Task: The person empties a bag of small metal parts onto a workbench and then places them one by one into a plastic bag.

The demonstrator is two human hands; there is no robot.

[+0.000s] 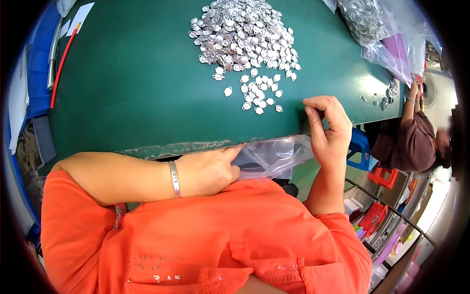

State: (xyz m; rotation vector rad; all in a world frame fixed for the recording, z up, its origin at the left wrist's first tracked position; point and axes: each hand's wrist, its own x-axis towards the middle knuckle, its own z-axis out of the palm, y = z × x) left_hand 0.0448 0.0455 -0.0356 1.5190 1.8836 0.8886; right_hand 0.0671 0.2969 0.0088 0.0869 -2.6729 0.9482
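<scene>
A large heap of small silver metal charms (240, 36), round with tiny loops, lies on the green table (127, 83). A smaller scatter of the same charms (257, 93) is spread on its near side. At the table's front edge my left hand (208, 169) is closed on the rim of a clear plastic bag (269, 154), which hangs by my lap. My right hand (330, 125) is raised just right of the scattered charms, its fingers curled and thumb close to the index finger. Whatever may be between those fingertips is too small to make out.
A red pencil (63, 68) and white paper (81, 17) lie at the far left. Clear bags of metal rings (364, 24) stand at the back right, near a few loose metal pieces (387, 98). Another person (411, 142) sits at the right, beside a blue stool (360, 149).
</scene>
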